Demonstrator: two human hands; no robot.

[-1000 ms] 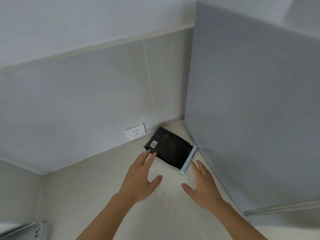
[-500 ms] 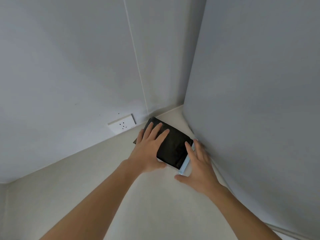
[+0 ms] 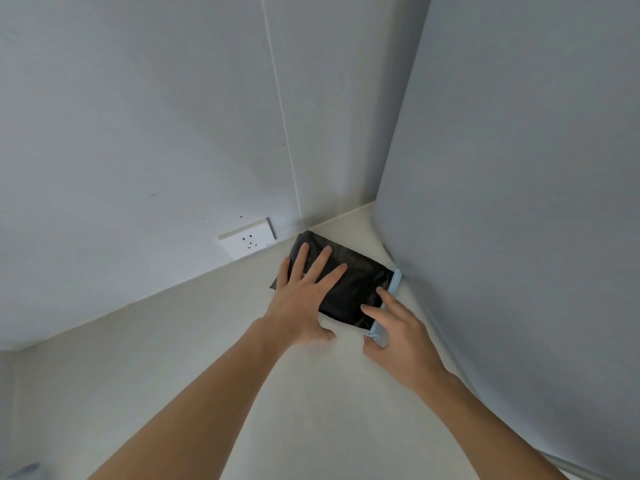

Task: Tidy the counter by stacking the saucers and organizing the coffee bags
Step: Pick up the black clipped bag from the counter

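Note:
A black coffee bag with a light blue sealed end lies flat on the pale counter, tucked into the back right corner. My left hand lies flat on the bag's left half, fingers spread and thumb down on the counter. At the blue end, my right hand has its fingers on top of the bag and its thumb at the near corner, pinching that edge. No saucers are in view.
A white wall socket sits low on the back wall, just left of the bag. A tall grey panel closes off the right side right next to the bag. Something blurred shows at the bottom left edge.
Both hands reached forward from the open counter onto the bag. My left hand has settled flat on it and my right hand has closed on the blue end. The bag has stayed in the corner.

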